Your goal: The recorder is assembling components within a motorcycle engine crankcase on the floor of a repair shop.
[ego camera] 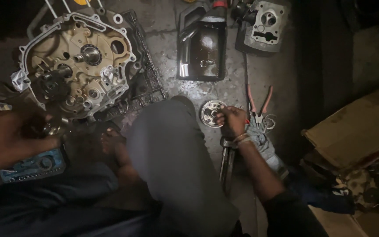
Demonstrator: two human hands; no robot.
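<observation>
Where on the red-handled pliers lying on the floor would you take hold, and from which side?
Grip the red-handled pliers by the two splayed handles at the far end, coming from above. They lie flat with handles pointing away, while the jaw end sits close beside the right hand, the cloth and the round metal disc, so that end looks crowded.

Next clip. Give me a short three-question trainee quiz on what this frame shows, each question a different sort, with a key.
1. True or false: the right hand is at the round metal disc on the floor.
2. What lies just right of that hand? A) red-handled pliers B) a hammer C) a drill
3. Fill in: the blurred left hand is just above the blue ____ set, below the open engine case.

Key: 1 true; 2 A; 3 socket
</observation>
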